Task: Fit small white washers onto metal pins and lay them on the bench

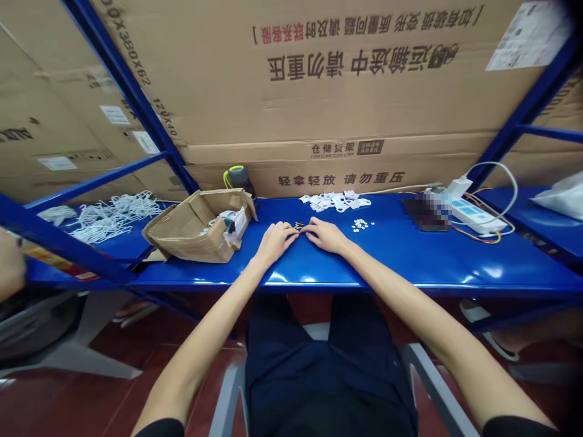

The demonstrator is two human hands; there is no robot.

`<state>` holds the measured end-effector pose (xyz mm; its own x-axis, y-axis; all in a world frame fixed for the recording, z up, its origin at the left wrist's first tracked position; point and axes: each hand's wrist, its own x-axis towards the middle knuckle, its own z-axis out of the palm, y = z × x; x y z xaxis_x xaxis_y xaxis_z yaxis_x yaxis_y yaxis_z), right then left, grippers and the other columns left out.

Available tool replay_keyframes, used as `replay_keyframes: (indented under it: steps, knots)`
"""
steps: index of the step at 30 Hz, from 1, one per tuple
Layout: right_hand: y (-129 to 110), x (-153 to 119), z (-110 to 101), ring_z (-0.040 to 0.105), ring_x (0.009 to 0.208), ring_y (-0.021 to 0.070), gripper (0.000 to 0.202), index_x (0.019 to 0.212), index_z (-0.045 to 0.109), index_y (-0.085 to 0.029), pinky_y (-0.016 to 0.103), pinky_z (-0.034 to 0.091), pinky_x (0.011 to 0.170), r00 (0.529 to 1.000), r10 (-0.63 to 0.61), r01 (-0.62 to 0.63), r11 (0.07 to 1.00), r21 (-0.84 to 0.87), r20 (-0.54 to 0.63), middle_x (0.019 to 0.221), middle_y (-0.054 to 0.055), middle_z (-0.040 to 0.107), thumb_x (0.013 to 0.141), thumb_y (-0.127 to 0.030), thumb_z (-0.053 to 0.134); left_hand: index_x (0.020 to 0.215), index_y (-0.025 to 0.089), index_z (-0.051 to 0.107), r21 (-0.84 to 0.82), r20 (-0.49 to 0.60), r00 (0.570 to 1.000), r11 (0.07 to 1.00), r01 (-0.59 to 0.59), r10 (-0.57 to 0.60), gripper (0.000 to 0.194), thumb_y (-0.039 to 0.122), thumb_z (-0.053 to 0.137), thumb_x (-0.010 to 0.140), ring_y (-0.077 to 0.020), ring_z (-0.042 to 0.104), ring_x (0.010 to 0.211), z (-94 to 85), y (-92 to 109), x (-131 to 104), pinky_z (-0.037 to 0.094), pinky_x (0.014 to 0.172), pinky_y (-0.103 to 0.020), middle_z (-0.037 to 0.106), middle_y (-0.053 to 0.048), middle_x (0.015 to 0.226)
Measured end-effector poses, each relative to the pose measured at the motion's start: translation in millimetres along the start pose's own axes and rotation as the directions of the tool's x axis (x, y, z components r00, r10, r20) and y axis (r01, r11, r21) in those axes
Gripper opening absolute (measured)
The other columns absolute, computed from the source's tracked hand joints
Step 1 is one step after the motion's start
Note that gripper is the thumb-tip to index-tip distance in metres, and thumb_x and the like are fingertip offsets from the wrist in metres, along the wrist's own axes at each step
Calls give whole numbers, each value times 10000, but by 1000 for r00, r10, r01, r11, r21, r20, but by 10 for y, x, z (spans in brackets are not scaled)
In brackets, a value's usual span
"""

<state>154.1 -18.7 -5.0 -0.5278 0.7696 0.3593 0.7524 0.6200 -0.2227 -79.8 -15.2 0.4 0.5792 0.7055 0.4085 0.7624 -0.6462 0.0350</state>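
Several small brass-coloured metal pieces (298, 225) lie on the blue tabletop between my two hands. My left hand (275, 240) rests on the table just left of them, fingers bent loosely and thumb apart, fingertips touching or nearly touching the pieces. From the right, my right hand (326, 235) reaches in with its forefinger pointing at the same pieces. Nothing shows in either grasp. To the right lie small white parts (359, 225) in a loose group. Behind the hands spreads a pile of larger white plastic parts (337, 201).
An open cardboard box (191, 233) with odds and ends stands left, a dark bottle (241, 179) behind it. Right are a blurred dark device (426, 213) and a power strip (478, 217) with cables. White cords (113, 215) lie beyond the blue frame, near another person's arm (10, 267).
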Motion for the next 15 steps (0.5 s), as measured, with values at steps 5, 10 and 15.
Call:
replay_keyframes:
  steps: [5, 10, 15]
  knots:
    - [26, 2, 14, 662, 960, 189, 259, 1220, 756, -248, 279, 486, 845, 1000, -6, 7, 998, 67, -14, 1141, 67, 647, 1102, -334, 542, 1159, 253, 818, -37, -4, 1000, 999, 15, -16, 251, 360, 605, 1081, -256, 658, 1075, -18, 17, -27, 470, 911, -385, 774, -69, 1170]
    - [24, 8, 30, 660, 952, 181, 231, 1184, 763, -247, 269, 477, 829, 999, -9, 11, 997, 77, -32, 1120, 58, 658, 1089, -369, 591, 1094, 239, 828, -22, -8, 994, 994, 105, -106, 277, 378, 588, 1085, -260, 666, 1037, -25, 13, -8, 484, 907, -398, 783, -80, 1088]
    - [-32, 27, 40, 660, 945, 183, 252, 1194, 775, -260, 271, 461, 794, 1000, 2, -1, 1000, 25, -30, 1130, 61, 667, 1094, -388, 582, 1076, 212, 793, -134, 18, 994, 985, 110, -109, 261, 348, 572, 1091, -248, 677, 1051, -15, 11, 22, 506, 943, -369, 772, -76, 1089]
